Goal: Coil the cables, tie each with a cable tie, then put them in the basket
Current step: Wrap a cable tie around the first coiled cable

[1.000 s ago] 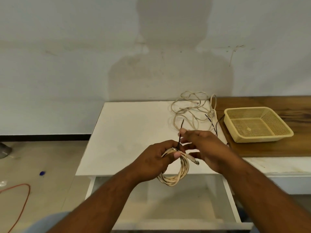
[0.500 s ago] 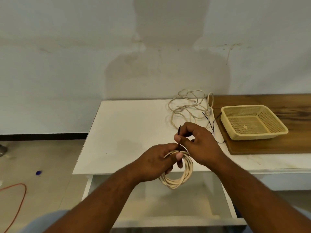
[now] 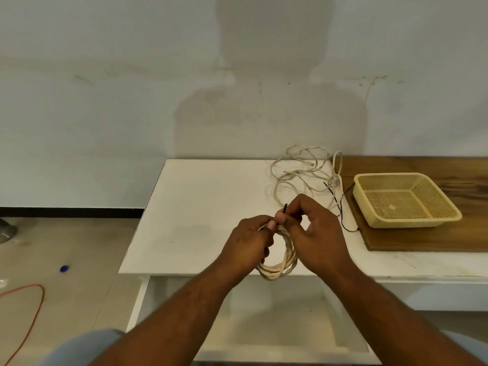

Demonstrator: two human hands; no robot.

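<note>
**A:** How far along are they?

**B:** Closest in, the first cream coiled cable [image 3: 277, 270] is wound and hangs just over the front edge of the white table [image 3: 206, 207]. The left hand [image 3: 249, 240] grips the top of the coil with curled fingers. The right hand [image 3: 320, 233] pinches the tail of a black cable tie [image 3: 285, 208], whose tip sticks up between the two hands.

**A:** Is the tie closed yet?

**B:** I can't tell, because the fingers hide the head of the tie. My guess is that it's being threaded or pulled snug, so the coiling is done for this cable and the tying is under way.

**A:** And further back?

**B:** Some spare black ties [image 3: 341, 207] lie at the table's right edge, just past the right hand. Beside them the mesh basket [image 3: 412, 222] sits on a wooden board [image 3: 422, 240], and I see no cable in it. At the back, by the wall, a second loose cable [image 3: 295, 178] lies in an untidy tangle.

**A:** What's left, then?

**B:** Cinch this tie and put the coil in the basket. Then coil, tie and basket the tangled cable too. I'd say it's under halfway.
</note>
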